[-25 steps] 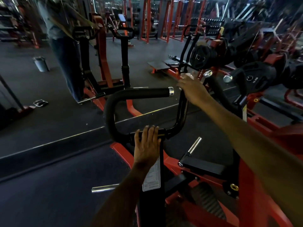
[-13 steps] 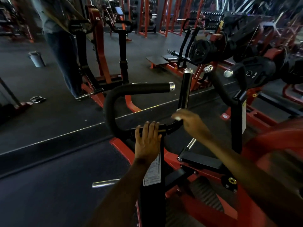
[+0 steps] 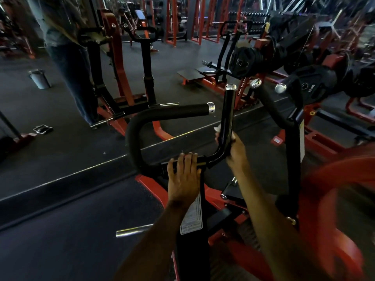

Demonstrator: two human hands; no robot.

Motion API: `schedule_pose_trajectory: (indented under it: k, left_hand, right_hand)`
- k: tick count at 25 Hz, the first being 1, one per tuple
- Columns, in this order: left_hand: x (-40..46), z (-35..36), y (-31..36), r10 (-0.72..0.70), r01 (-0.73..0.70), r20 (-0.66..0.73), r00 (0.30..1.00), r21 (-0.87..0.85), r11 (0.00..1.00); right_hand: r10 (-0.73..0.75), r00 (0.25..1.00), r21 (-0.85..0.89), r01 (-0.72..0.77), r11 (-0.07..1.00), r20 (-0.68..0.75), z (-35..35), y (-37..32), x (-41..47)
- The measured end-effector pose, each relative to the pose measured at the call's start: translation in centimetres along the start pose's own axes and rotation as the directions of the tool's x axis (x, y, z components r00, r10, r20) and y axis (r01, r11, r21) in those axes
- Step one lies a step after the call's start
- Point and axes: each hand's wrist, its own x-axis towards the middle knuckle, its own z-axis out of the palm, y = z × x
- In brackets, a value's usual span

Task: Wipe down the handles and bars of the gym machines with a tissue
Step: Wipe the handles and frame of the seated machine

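A black curved handle bar point(image 3: 162, 116) with chrome end caps tops the red and black gym machine in front of me. My left hand point(image 3: 183, 175) rests over the bar's middle, fingers curled over the top. My right hand point(image 3: 233, 148) grips the lower part of the upright black handle point(image 3: 229, 110), and a bit of white tissue point(image 3: 217, 128) shows between my fingers and the bar. Most of the tissue is hidden under the hand.
A second padded handle point(image 3: 269, 102) and loaded weight plates point(image 3: 316, 84) stand to the right. A person point(image 3: 69, 57) stands beside another red machine point(image 3: 117, 74) at the left. A grey bin point(image 3: 39, 79) sits on the dark floor. A chrome peg point(image 3: 134, 232) juts out low.
My right hand slid down the upright handle from its top to the bend, then came a little way back up. My left hand stayed on the bar's middle.
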Motion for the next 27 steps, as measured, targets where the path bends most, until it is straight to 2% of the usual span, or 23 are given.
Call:
schedule_pose_trajectory:
  k: [1, 4, 7, 10, 12, 14, 16, 19, 21, 22, 25, 27]
  left_hand:
    - [0.1, -0.1, 0.0, -0.011, 0.011, 0.013, 1.000, 0.008, 1.000]
    - [0.1, -0.6, 0.1, 0.004, -0.004, 0.060, 0.998, 0.006, 1.000]
    - [0.7, -1.2, -0.1, -0.008, 0.010, 0.151, 0.989, -0.011, 1.000]
    - [0.2, -2.1, -0.7, 0.055, -0.049, 0.198, 0.979, -0.039, 0.998]
    - [-0.6, -2.8, -1.4, 0.043, -0.034, 0.162, 0.986, -0.055, 0.998]
    - [-1.1, -3.5, -2.5, -0.111, 0.119, 0.108, 0.988, -0.072, 0.990]
    - [-0.7, -4.1, -3.9, -0.191, 0.202, 0.104, 0.976, -0.108, 0.973]
    - [-0.5, -4.0, -5.3, 0.007, 0.007, 0.177, 0.984, -0.081, 0.997]
    - [-0.5, -3.4, -5.6, 0.069, -0.059, 0.209, 0.975, -0.056, 0.997]
    - [-0.6, -3.1, -5.6, 0.066, -0.055, 0.218, 0.974, -0.058, 0.997]
    - [-0.6, -3.0, -5.3, 0.049, -0.044, 0.211, 0.976, -0.028, 0.999]
    - [-0.7, -3.4, -5.5, 0.032, -0.025, 0.126, 0.991, -0.055, 0.998]
  right_hand:
    - [0.010, 1.000, 0.032, -0.010, 0.999, -0.025, -0.3, 1.3, -1.5]
    - [0.069, 0.993, -0.025, -0.071, 0.997, -0.096, -0.7, 3.2, -4.8]
    - [0.084, 0.973, -0.143, -0.116, 0.983, -0.214, 0.4, 2.1, -6.5]
    - [0.141, 0.929, -0.216, -0.224, 0.950, -0.343, 0.3, 0.7, -7.3]
    - [0.061, 0.933, -0.187, -0.135, 0.973, -0.355, 0.6, 0.0, -7.9]
    - [-0.152, 0.943, -0.274, 0.069, 0.959, -0.295, 2.3, -1.6, -8.4]
    - [-0.383, 0.912, -0.490, 0.270, 0.829, -0.147, 5.4, -3.5, -7.8]
    - [-0.624, 0.764, -0.757, 0.503, 0.417, 0.164, 9.1, -5.7, -5.0]
    - [-0.622, 0.704, -0.822, 0.545, 0.164, 0.343, 9.9, -4.7, -3.3]
    - [-0.608, 0.694, -0.842, 0.534, 0.075, 0.386, 10.3, -3.5, -3.0]
    - [-0.544, 0.635, -0.786, 0.613, -0.076, 0.548, 13.2, 0.3, -4.2]
    - [-0.387, 0.557, -0.657, 0.725, -0.204, 0.735, 13.3, 0.7, -4.1]
